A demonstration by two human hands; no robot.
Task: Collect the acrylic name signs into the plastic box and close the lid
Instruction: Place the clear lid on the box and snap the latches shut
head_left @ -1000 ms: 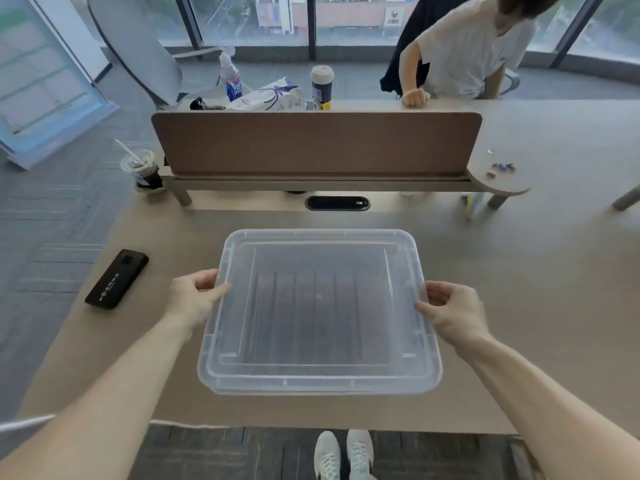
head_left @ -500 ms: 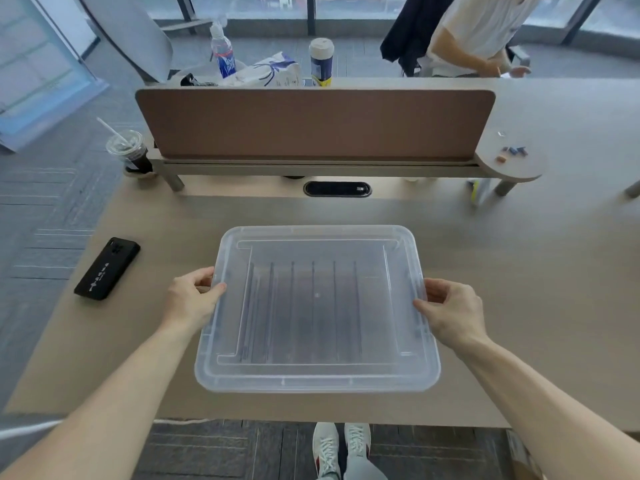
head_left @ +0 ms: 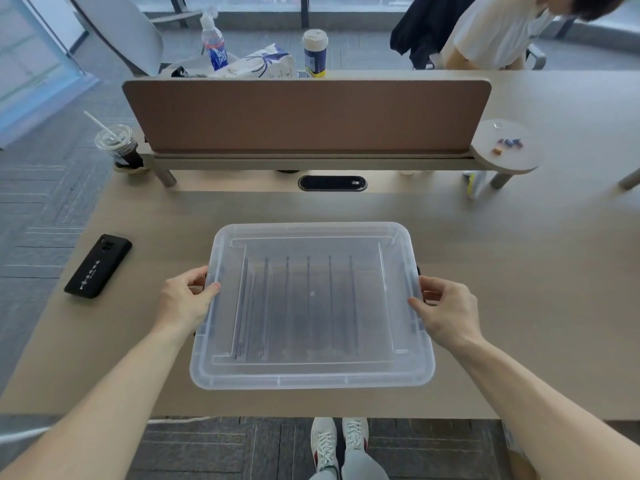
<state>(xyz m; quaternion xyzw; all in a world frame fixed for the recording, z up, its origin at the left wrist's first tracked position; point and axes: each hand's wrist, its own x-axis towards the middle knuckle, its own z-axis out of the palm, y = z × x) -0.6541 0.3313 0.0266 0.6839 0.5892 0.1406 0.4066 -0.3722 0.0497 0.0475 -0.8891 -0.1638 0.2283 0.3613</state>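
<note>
A pale wooden desk (head_left: 519, 271) stood over grey carpet (head_left: 31, 202), with windows at the far side of the room. At the left lay a black phone (head_left: 98, 266), and beyond it an iced drink (head_left: 119, 147) with a straw. A brown divider (head_left: 304, 116) crossed the middle, with a bottle (head_left: 213, 43) and a cup (head_left: 314, 51) behind it. At the far right a person (head_left: 491, 32) in a white shirt leaned over.

The left hand (head_left: 187, 299) gripped the left edge of the box (head_left: 311, 375), thumb on the lid (head_left: 311, 233), fingers curled at the side. The box sat near the desk's front edge, lid on; dark lines showed through it, but whether they were signs could not be told. The right hand (head_left: 446, 310) gripped the right edge likewise.
</note>
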